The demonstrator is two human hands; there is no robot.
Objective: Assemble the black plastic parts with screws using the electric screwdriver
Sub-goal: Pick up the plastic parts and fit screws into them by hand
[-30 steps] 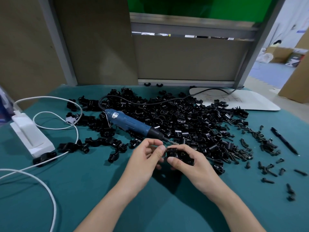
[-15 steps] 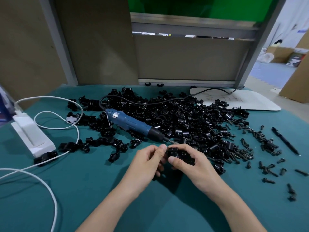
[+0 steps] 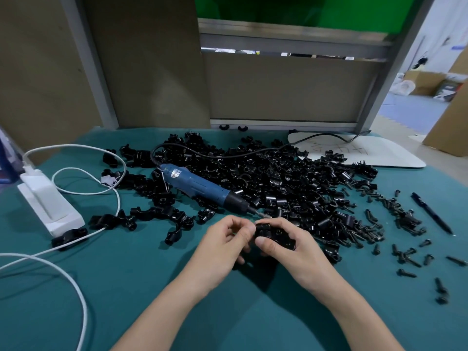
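- Very little has moved in the last second: the left hand (image 3: 225, 239) has crept a shade closer, so its thumb and forefinger now meet the left end of the glossy, moulded black plastic part (image 3: 274, 234).
- The right hand (image 3: 291, 247) is wrapped round that part as before, thumb across the near face and fingers curled behind, holding it just above the teal felt-like table cloth (image 3: 126, 287).
- The left fingertips are pinched tight against the part; whether a screw sits between them I cannot tell, it is too small and too dark.
- My guess is a screw is being started by hand, so driving has not begun.
- The blue-bodied electric screwdriver (image 3: 200, 186) has not stirred: it lies slantwise on the heap, its metal bit pointing at the hands and just short of them, its black cord looping away behind.
- The heap of loose black clamp pieces (image 3: 291, 188) is shiny, hard and angular, with curved saddles and short tubes tumbled together.
- The small dark screws (image 3: 405, 254) lie scattered on the cloth to the right, near a slim black pen (image 3: 430, 214).
- On the left stands a smooth white plastic charger block (image 3: 48, 206), with its soft white cable (image 3: 76, 282) trailing in loops.
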